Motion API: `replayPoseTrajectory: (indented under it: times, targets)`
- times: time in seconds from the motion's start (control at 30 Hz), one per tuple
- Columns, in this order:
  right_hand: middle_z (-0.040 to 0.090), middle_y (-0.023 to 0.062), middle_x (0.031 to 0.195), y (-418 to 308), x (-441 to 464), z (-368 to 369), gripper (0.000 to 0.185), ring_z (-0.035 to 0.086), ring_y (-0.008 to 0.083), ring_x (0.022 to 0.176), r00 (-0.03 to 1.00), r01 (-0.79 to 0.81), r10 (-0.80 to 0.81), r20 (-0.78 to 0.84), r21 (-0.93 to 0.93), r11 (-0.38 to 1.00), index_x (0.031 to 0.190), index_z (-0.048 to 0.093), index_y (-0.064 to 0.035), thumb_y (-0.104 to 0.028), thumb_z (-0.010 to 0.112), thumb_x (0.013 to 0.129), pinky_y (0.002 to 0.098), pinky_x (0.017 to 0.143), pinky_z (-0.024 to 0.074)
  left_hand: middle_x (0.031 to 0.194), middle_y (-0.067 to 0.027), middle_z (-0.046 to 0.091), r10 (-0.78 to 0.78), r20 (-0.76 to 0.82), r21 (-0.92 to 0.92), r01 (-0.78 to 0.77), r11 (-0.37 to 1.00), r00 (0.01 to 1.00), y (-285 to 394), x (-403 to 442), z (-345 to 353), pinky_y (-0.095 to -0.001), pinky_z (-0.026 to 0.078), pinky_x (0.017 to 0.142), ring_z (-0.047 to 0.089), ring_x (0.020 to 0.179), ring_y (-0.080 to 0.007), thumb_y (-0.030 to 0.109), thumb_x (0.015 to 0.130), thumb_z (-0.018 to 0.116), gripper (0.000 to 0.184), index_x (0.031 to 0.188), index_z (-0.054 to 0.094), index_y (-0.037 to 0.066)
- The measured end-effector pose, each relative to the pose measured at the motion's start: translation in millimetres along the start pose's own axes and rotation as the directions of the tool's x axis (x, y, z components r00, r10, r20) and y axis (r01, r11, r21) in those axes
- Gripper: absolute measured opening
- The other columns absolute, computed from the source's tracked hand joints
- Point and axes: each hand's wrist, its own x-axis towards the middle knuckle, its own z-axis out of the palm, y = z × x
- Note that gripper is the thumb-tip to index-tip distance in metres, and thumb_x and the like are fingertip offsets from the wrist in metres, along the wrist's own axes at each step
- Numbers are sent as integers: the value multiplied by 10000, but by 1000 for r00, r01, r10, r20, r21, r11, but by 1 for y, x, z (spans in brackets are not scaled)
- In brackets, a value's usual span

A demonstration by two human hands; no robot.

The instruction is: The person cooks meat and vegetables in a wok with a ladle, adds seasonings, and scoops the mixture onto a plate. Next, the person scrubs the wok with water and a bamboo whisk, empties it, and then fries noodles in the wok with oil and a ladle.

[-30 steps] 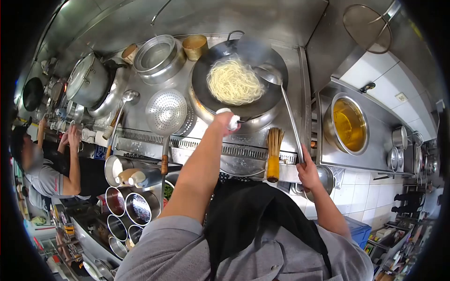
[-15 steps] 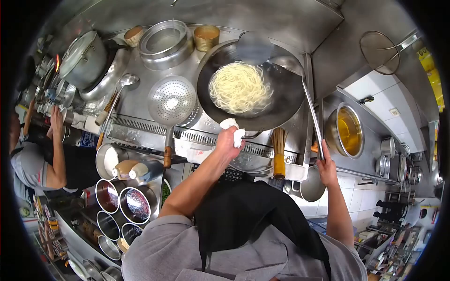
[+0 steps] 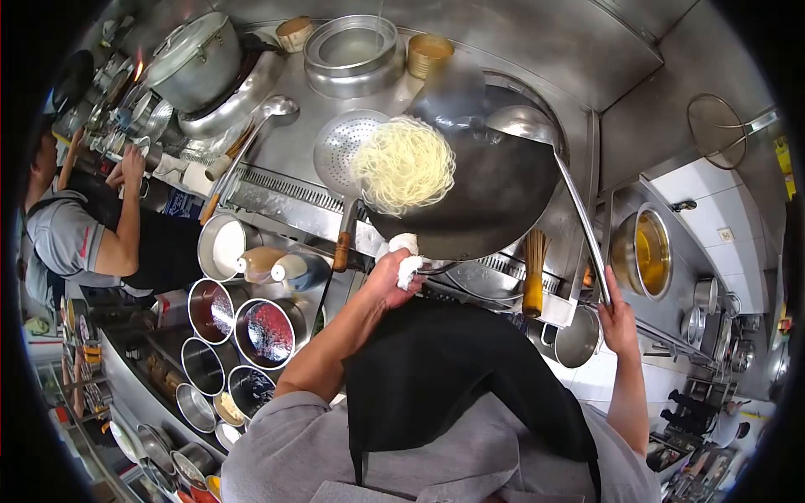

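My left hand [image 3: 392, 281] is closed around the near handle of a dark wok [image 3: 503, 197], with a white cloth [image 3: 409, 270] between palm and handle. A mass of pale noodles [image 3: 405, 165] shows at the wok's left side, extending past the rim and covering part of a perforated skimmer [image 3: 341, 151]. It looks airborne, though I cannot tell its height. Out to the right, my right hand [image 3: 619, 323] grips the long shaft of a steel ladle [image 3: 580, 201]. The ladle's bowl rests over the wok's far right part.
A bamboo brush [image 3: 534, 277] stands right of the handle. Pots of sauce [image 3: 265, 333] and squeeze bottles [image 3: 300, 272] crowd the left. A lidded pot [image 3: 193, 63] is at the back left, a bowl of yellow liquid [image 3: 650, 251] at right. A co-worker [image 3: 84, 235] stands at far left.
The noodles have gone from inside the wok to its left edge, over the skimmer. My left hand has moved slightly toward me with the wok. The camera view has shifted.
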Motion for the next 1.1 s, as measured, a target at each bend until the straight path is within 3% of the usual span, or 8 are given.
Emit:
replayPoseTrajectory:
  times: [0.13,0.17,0.27,0.5,0.8,0.97,1.03,1.1]
  targets:
    - [576,197,914,-25,1,-16,839,481,331,582,998,-27,31,48,-76,997,1571,277,-248,59,541,836,357,622,459,818,-84,557,-73,88,-11,74,997,993,8,-10,-24,-233,346,418,467,566,-129,253,952,485,256,1023,537,12]
    - [587,196,1105,-31,2,-21,848,456,309,584,994,-57,65,84,-97,994,1574,265,-238,71,527,829,348,629,457,806,-75,545,-77,116,-13,79,997,990,11,-12,-30,-230,343,418,465,567,-126,258,954,484,260,1009,538,10]
    - [627,190,1223,-50,-1,-29,863,433,281,575,996,2,12,85,-166,986,1573,269,-245,95,516,819,327,627,452,776,-64,535,-90,157,-36,97,995,983,18,-21,-42,-226,330,409,465,558,-121,247,954,478,235,973,541,22]
    - [676,204,1032,-121,6,-100,812,607,290,718,981,189,-190,38,-419,888,1482,476,-241,150,510,771,353,715,512,744,-49,479,-204,229,-178,247,952,952,45,-51,-36,-214,295,404,429,551,-103,373,967,483,362,933,520,15]
    - [471,153,736,-257,30,-184,799,492,319,618,953,269,-273,131,-781,564,1431,542,-226,164,529,734,406,622,426,693,-46,453,-291,474,-277,455,846,831,59,-43,-43,-222,283,360,392,484,-101,464,936,488,486,999,499,-18]
    - [480,143,737,-307,23,-206,758,504,317,625,933,284,-325,151,-865,414,1411,563,-262,131,537,764,441,626,411,647,-47,426,-440,583,-22,554,832,683,44,5,-54,-238,289,331,379,434,-108,419,900,519,451,866,470,-28]
    - [605,97,825,-341,18,-223,728,634,321,681,949,282,-207,238,-933,221,1463,428,-464,-62,560,871,451,581,519,640,-54,425,-501,601,60,590,805,623,36,18,-46,-243,297,332,386,427,-118,437,886,530,477,836,460,-32]
    - [519,132,764,-315,10,-224,751,539,316,643,958,222,-259,126,-895,388,1432,516,-314,85,549,796,425,607,454,649,-64,435,-528,595,134,573,808,606,30,27,-35,-243,309,342,401,428,-130,455,877,541,497,823,455,-31]
